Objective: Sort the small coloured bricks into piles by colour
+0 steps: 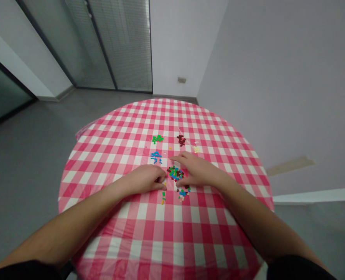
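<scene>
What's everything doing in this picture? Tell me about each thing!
Mixed toy brick pile, jumbled colours, between the hands.
Left hand, curled on the cloth beside the pile.
Right hand, open, spread around the pile.
Green bricks, grouped together.
Blue bricks, grouped together.
Dark red bricks, grouped together.
Checked tablecloth, spread over the round table.
Window blinds, lowered.

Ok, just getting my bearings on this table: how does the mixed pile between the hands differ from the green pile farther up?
The mixed pile shows green, blue, red and dark pieces, while the green pile is all green. The mixed pile is the larger of the two. It lies between the left hand and right hand; the green pile lies farther off, apart from both. Both are small bricks on the checked tablecloth.
</scene>
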A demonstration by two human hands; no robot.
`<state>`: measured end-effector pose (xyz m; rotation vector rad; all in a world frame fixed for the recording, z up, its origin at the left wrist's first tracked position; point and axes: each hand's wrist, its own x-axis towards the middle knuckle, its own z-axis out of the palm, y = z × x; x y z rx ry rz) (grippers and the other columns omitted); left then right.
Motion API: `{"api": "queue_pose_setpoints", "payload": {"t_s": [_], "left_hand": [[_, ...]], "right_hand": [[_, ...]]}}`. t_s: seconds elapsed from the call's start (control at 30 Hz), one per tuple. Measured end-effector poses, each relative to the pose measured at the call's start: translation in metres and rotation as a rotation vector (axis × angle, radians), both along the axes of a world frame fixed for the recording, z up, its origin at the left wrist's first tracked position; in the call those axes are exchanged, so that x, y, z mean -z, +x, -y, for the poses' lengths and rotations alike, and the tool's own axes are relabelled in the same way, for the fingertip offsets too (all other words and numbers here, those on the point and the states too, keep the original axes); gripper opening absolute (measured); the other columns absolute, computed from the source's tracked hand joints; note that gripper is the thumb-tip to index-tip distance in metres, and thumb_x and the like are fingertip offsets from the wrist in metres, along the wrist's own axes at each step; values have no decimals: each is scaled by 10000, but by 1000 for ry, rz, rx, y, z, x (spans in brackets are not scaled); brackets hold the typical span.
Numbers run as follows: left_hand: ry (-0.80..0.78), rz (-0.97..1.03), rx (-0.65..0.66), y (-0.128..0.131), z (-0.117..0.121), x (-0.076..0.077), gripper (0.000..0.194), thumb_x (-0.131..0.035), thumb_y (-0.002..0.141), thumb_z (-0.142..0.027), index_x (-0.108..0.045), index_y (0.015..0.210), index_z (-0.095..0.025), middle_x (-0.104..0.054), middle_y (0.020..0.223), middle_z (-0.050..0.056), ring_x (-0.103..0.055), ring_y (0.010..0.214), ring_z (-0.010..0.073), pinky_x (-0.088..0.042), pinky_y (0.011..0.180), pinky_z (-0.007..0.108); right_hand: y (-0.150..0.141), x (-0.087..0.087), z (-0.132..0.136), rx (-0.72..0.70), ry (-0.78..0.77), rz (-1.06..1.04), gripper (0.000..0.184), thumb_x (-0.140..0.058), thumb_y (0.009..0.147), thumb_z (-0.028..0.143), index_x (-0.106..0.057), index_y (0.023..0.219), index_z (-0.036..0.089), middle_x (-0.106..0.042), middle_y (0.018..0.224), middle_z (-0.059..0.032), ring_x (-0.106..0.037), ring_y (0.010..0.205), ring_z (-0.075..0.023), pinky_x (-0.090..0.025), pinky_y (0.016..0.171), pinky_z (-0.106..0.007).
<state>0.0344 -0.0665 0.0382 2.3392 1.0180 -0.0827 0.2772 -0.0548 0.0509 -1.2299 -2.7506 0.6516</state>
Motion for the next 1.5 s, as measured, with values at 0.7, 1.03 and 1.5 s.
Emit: {"api": "queue_pose_setpoints", "payload": {"t_s": [0.7, 1.03, 1.5], "left_hand": [[2, -102, 22, 13, 21, -7, 307, -796, 840, -442, -612, 878, -199, -693, 891, 29, -643, 821, 213, -332, 626, 284], [156, 55, -111, 19, 7, 13, 221, -677, 942, -389, -643, 851, -191, -682, 861, 27, -614, 815, 182, -361, 665, 264], [65, 298, -206, 11, 0, 21, 281, -659, 942, -399, -687, 772, -177, -691, 766, 15, -585, 711, 143, -364, 680, 268]], "right_hand": [[-4, 14, -9, -61, -20, -109, 375, -648, 968, 341, -663, 1312, 193, -650, 1175, -123, -625, 1037, -251, -494, 869, -362], [-7, 18, -10, -91, 9, -104, 183, -675, 925, 199, -775, 1078, 201, -646, 1077, -88, -617, 919, -200, -460, 774, -304], [-13, 17, -3, -27, -76, -147, 137, -686, 896, 168, -745, 1019, 153, -628, 1014, -86, -609, 881, -195, -467, 774, -305]]}}
